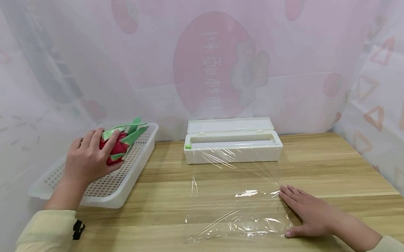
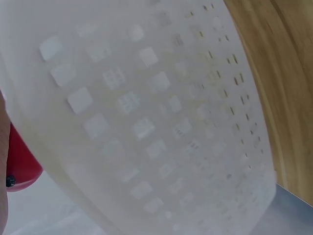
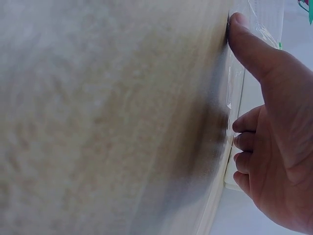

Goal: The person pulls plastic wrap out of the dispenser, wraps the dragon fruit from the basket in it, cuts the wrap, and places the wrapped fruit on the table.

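Observation:
In the head view my left hand (image 1: 88, 156) grips a red dragon fruit (image 1: 118, 147) with green leaf tips, above a white perforated basket (image 1: 122, 193). The left wrist view shows the basket's holed wall (image 2: 146, 112) close up, with a bit of the red fruit (image 2: 22, 164) at the left edge. On the table's right side, my right hand (image 1: 312, 212) rests with its fingers extended at the right edge of a sheet of clear cling film (image 1: 237, 206). That film runs forward from a white cling film box (image 1: 233, 155), whose lid stands raised.
The wooden table (image 1: 153, 232) carries the basket at left and the box at the back centre. A printed curtain (image 1: 218, 61) hangs behind and at both sides. A small green slider (image 1: 188, 146) sits at the box's left end.

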`<state>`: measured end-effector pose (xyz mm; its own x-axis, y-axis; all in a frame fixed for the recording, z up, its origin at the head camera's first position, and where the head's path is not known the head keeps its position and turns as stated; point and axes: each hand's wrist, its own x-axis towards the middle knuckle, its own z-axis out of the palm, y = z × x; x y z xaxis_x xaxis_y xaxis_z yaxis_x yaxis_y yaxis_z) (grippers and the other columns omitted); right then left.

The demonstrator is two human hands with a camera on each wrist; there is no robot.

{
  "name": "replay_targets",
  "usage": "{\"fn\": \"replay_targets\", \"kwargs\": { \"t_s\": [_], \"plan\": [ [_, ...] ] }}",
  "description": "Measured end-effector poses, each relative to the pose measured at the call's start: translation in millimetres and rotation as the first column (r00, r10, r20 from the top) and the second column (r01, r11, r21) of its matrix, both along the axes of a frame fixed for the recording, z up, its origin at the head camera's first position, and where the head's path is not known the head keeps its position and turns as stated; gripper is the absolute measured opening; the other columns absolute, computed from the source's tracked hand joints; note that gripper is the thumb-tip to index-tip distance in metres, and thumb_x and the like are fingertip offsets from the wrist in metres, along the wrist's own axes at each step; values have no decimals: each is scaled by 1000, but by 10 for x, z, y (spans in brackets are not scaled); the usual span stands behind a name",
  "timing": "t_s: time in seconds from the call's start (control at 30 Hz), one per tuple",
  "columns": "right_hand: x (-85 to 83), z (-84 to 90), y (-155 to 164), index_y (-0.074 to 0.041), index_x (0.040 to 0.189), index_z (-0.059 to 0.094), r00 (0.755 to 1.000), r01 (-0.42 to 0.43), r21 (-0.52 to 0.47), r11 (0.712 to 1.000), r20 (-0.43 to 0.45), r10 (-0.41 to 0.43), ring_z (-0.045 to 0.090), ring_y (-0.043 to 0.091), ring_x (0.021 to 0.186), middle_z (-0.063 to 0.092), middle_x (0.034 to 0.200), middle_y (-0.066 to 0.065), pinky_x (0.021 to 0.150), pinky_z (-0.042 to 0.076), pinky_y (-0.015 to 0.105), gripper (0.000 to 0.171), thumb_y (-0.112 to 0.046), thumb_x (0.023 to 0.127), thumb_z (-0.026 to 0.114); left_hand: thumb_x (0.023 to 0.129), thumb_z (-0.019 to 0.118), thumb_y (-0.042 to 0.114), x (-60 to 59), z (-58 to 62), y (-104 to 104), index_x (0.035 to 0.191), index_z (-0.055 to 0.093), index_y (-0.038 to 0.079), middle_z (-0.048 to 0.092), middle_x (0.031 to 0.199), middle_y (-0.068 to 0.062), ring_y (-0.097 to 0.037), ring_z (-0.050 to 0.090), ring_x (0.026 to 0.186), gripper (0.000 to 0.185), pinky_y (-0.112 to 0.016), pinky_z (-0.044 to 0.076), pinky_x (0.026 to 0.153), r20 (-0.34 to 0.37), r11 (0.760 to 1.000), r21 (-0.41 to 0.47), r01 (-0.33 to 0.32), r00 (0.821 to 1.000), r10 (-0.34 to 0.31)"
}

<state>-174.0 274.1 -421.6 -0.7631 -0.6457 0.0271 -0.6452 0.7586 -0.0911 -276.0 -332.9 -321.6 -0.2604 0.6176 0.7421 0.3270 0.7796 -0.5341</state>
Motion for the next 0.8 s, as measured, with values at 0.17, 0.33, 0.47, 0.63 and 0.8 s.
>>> {"fn": "replay_targets", "kwargs": {
  "t_s": [0.17,0.33,0.47,0.63,0.8],
  "plan": [
    [1,2,-2,9,142,39,1000,-4,1,1000,-4,4,32,45,136,33,149,27,106,31,56,107,-77,80,51,87,42,57,12,60,150,134,55,8,56,114,-32,-47,56,94,69,-59,49,63,-14,999,3,35,999,-35],
    [3,2,-3,9,142,39,1000,-5,4,1000,-5,5,32,45,136,33,149,27,106,31,57,107,-77,80,51,86,47,54,22,116,338,134,55,8,57,114,-32,-47,57,95,67,-58,50,65,-29,997,-8,72,997,-72],
    [3,7,-4,9,142,39,1000,-3,6,1000,0,3,32,45,136,33,149,27,106,31,57,107,-77,80,51,85,50,53,31,138,509,135,55,7,57,115,-32,-47,57,95,68,-58,51,66,-26,994,-24,103,994,-103],
    [-5,8,-6,9,143,38,1000,-2,11,1000,5,2,31,45,136,32,150,27,106,30,56,108,-78,80,50,87,49,56,35,125,725,136,54,7,57,117,-33,-47,58,96,69,-58,52,68,-5,987,-63,148,989,-148],
    [-7,3,-1,9,143,38,1000,-2,9,1000,5,2,31,44,136,32,150,27,106,30,57,108,-78,80,50,79,59,56,41,80,958,138,52,8,57,118,-31,-44,58,98,76,-55,52,68,22,979,-98,179,984,-177]
  ]
}}
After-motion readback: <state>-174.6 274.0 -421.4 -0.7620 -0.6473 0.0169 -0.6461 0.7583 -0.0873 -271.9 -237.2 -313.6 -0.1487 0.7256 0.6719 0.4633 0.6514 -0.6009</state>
